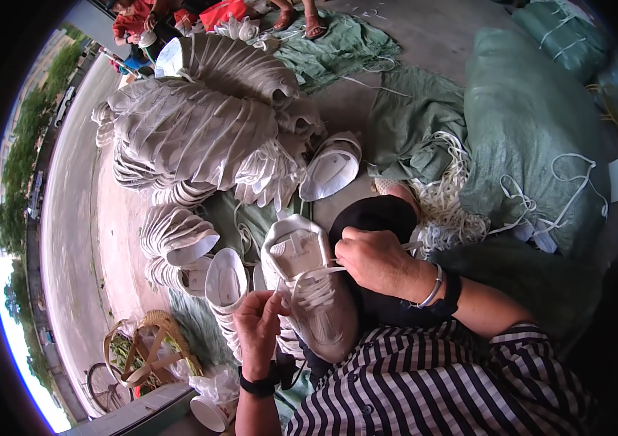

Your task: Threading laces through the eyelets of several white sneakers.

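Farthest left, the nested shoes (pixel 226 280) just beside the left hand (pixel 256 327): probably easy to knock askew with a wide swing of that wrist. Next, between both hands, the pale shoe (pixel 314 304), apparently resting on the lap, opening away from the body, toe toward the striped shirt (pixel 425 370): apt to twist or slide off the dark trouser leg (pixel 374 215) under a one-sided pull, with no palm visibly clamped around the sole. Across the upper, the white lace (pixel 317 273), running from the shoe toward the right hand (pixel 380 260): liable to end up uneven, or to slip back through an eyelet, if tugged harder on one side. Farther right, beyond the knee, a heap of loose laces (pixel 454 200): a possible snag for any trailing end. As for fingers, on the left: thumb and forefinger nearly meeting in a light pinch at the shoe's edge, seemingly on a short length of lace, other fingers curled loosely inward. On the right: thumb and fingers bunched tightly over the lace beside the shoe's collar, knuckles up, with a pale strand showing past the far side of the hand; firmness of grip impossible to tell.
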`<state>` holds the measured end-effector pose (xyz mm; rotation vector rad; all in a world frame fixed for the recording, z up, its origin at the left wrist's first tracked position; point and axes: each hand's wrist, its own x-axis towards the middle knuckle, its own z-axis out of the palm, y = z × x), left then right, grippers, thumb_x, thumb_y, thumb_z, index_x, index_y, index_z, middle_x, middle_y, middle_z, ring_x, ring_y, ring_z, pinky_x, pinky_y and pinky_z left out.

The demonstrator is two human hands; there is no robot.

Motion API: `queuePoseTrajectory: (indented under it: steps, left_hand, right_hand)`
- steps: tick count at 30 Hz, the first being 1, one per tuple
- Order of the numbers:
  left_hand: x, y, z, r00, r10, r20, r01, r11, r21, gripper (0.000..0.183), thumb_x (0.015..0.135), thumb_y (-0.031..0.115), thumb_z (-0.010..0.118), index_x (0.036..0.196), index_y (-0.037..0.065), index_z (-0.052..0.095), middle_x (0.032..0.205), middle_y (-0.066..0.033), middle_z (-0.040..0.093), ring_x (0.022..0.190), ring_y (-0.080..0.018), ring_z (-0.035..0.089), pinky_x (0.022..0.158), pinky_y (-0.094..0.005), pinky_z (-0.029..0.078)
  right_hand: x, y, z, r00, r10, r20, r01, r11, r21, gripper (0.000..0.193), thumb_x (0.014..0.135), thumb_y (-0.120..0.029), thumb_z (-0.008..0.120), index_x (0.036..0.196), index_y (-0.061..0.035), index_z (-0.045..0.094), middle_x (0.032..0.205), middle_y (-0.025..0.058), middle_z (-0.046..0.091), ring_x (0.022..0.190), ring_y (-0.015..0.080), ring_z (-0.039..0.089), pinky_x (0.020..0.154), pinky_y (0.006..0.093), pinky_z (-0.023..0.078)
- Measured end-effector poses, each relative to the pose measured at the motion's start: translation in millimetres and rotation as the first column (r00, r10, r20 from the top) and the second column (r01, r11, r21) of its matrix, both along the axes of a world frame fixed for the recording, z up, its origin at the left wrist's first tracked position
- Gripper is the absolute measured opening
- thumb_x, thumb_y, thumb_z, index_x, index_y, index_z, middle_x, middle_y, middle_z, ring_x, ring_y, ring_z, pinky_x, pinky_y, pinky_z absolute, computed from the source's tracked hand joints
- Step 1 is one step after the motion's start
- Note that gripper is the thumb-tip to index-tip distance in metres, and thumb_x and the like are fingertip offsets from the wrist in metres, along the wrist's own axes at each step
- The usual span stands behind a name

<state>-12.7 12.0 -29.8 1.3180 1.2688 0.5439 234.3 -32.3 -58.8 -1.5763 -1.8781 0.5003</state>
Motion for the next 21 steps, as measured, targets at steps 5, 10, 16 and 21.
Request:
queuePoseTrajectory:
  steps: [5, 10, 16, 21]
  left_hand:
    - [-0.1, -0.6, -7.3, 0.998, -0.010, 0.060, 0.000, 0.989, 0.150, 0.023, 0.092, 0.020, 0.060, 0.092, -0.002, 0.065, 0.073, 0.0004, 0.062, 0.063, -0.0033, 0.049, 0.061, -0.0176, 0.038]
    - [0.3, 1.4, -12.1, 0.989, 0.037, 0.140, -0.049, 0.995, 0.088, 0.018, 0.090, 0.017, 0.062, 0.091, -0.001, 0.064, 0.079, 0.0018, 0.062, 0.069, -0.0034, 0.050, 0.064, -0.0181, 0.038]
    - [0.2, 4.2, -15.0, 0.987, 0.024, 0.160, -0.040, 0.994, 0.097, 0.017, 0.092, 0.014, 0.059, 0.089, -0.002, 0.063, 0.081, -0.0018, 0.064, 0.073, -0.0053, 0.055, 0.068, -0.0194, 0.043]
    - [-3.3, 14.8, -9.5, 0.979, -0.051, 0.196, 0.043, 0.998, 0.045, 0.017, 0.091, 0.014, 0.060, 0.085, -0.002, 0.063, 0.081, -0.0026, 0.065, 0.073, -0.0067, 0.056, 0.068, -0.0206, 0.044]
  right_hand:
    - [-1.1, 4.9, -3.6, 1.000, -0.011, 0.019, 0.010, 0.997, 0.071, 0.013, 0.080, -0.012, 0.061, 0.070, -0.0073, 0.053, 0.073, 0.0078, 0.052, 0.066, 0.0261, 0.059, 0.057, 0.0350, 0.049]
    - [-2.2, 6.4, 0.3, 0.999, 0.022, 0.049, -0.023, 1.000, 0.008, 0.011, 0.079, -0.011, 0.060, 0.072, -0.0065, 0.054, 0.074, 0.0084, 0.053, 0.067, 0.0267, 0.060, 0.058, 0.0362, 0.049]
    - [-13.8, 13.4, 9.0, 0.990, 0.042, 0.137, -0.043, 0.999, 0.005, 0.007, 0.079, -0.008, 0.059, 0.075, -0.0035, 0.054, 0.077, 0.0107, 0.054, 0.069, 0.0294, 0.060, 0.059, 0.0384, 0.050]
    - [-3.8, 15.2, 10.0, 0.990, 0.138, -0.039, -0.141, 0.986, -0.084, 0.004, 0.083, -0.008, 0.056, 0.083, -0.0044, 0.058, 0.079, 0.0106, 0.054, 0.071, 0.0305, 0.059, 0.062, 0.0396, 0.048]
